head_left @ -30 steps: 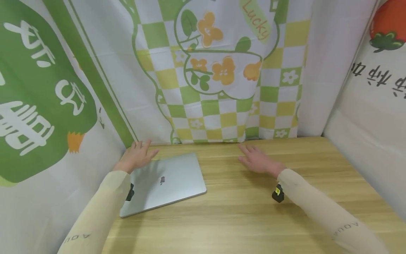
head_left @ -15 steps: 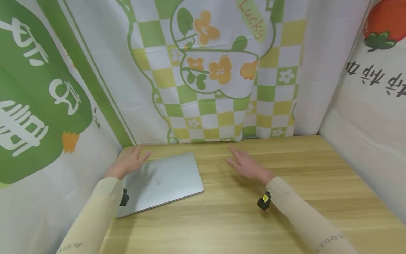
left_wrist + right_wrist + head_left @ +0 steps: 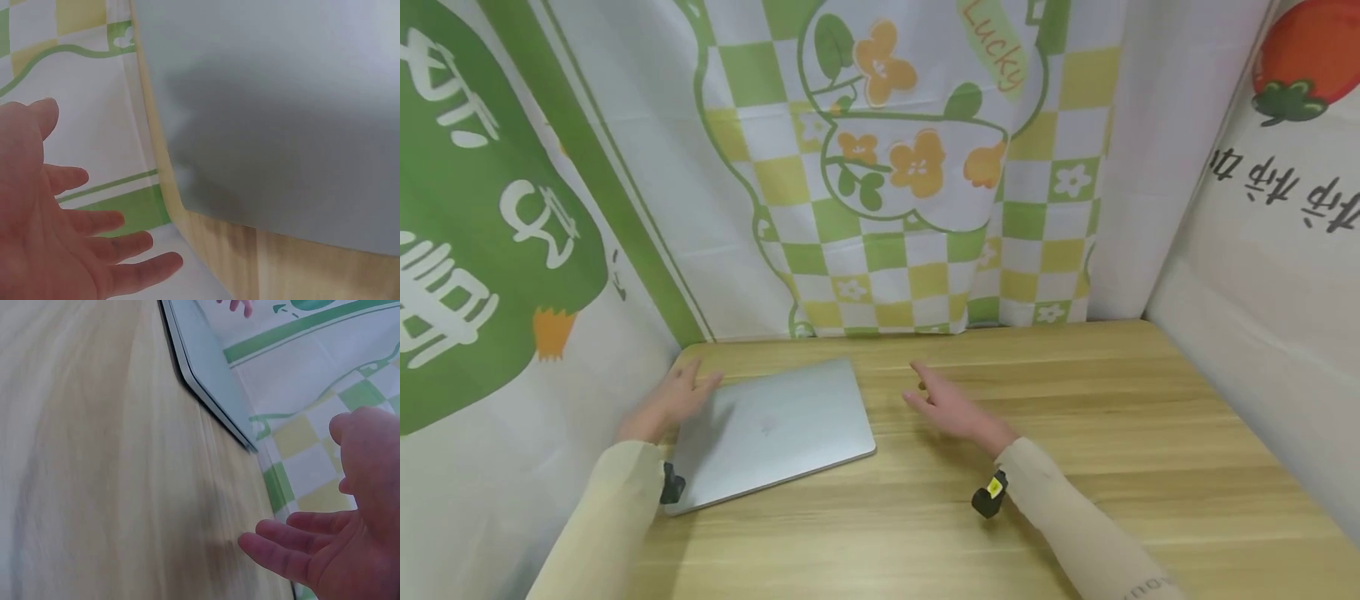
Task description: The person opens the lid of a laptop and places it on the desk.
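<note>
A closed silver laptop [image 3: 782, 429] lies flat on the left part of the wooden table, set at a slight angle. Beside its left edge is my left hand [image 3: 667, 402], fingers spread and holding nothing. In the left wrist view that hand [image 3: 75, 231] is apart from the laptop [image 3: 281, 125], whose lid carries a shadow. My right hand [image 3: 953, 410] hovers over the table to the right of the laptop, with a gap between them. Its fingers extend loosely in the right wrist view, where the laptop's edge [image 3: 215, 403] shows beyond the hand [image 3: 337, 544].
The wooden table [image 3: 1075, 433] meets a checkered, flower-printed curtain [image 3: 917, 267] at its back edge. Printed cloth walls stand at the left [image 3: 482, 400] and right [image 3: 1247, 275]. A small black device [image 3: 989, 495] hangs at my right wrist, another [image 3: 672, 483] at my left.
My right hand has moved left, toward the laptop. The left hand has shifted left and nearer to me, off the lid to beside its left edge. The laptop stays put on the table.
</note>
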A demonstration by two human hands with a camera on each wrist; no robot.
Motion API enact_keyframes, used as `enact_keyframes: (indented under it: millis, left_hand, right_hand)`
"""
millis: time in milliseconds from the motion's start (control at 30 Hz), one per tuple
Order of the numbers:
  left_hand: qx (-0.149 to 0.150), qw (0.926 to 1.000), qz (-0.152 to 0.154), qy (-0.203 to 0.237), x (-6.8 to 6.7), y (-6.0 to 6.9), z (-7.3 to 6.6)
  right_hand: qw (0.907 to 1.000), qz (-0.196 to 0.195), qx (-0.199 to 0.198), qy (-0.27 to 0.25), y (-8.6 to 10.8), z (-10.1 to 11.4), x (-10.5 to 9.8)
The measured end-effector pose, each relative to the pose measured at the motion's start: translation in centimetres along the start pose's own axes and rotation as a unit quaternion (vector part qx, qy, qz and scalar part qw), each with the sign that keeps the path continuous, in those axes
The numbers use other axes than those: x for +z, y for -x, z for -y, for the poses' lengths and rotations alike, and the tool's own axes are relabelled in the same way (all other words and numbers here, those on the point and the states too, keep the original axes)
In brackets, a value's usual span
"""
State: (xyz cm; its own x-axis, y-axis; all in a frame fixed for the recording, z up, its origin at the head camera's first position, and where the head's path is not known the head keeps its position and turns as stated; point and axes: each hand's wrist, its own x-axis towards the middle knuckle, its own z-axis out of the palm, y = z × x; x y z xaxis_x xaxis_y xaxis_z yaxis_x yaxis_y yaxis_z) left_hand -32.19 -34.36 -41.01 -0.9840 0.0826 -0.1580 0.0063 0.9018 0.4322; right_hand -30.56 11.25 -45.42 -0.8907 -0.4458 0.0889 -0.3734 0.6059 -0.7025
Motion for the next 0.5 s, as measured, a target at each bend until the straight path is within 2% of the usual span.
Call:
enact_keyframes:
  millis: [267, 400, 500]
  left_hand:
    - [-0.036, 0.9992, 0.015, -0.013, 0.2, 1.2, 0.5]
    - [-0.045, 0.9987, 0.022, -0.011, 0.4, 1.5, 0.8]
    - [-0.056, 0.9978, 0.036, 0.007, 0.7, 1.7, 0.8]
  right_hand:
    - [0.9999, -0.011, 0.005, -0.010, -0.5, 1.1, 1.8]
    - [0.9994, 0.006, 0.014, -0.032, -0.5, 1.3, 2.7]
    - [0.9974, 0.021, 0.028, -0.063, -0.4, 1.5, 3.4]
